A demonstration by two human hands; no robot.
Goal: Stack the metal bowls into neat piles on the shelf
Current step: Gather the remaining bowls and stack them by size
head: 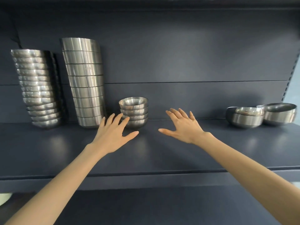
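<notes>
On the dark shelf [162,153] stand piles of metal bowls. A tall hammered pile [38,88] is at the far left, and a taller smooth pile [86,82] leans beside it. A short pile of small bowls [134,112] sits at the middle. My left hand [113,132] is spread flat, its fingertips just in front of the short pile's left side. My right hand [183,125] hovers open to the right of that pile, holding nothing. At the far right sit a low pile of bowls [248,117] and a wider bowl pile [279,113].
The shelf's back panel [186,62] rises close behind the bowls. A slotted upright [290,75] runs along the right edge. The shelf's front lip [146,174] crosses below my forearms. Bare shelf lies between the short pile and the right-hand bowls.
</notes>
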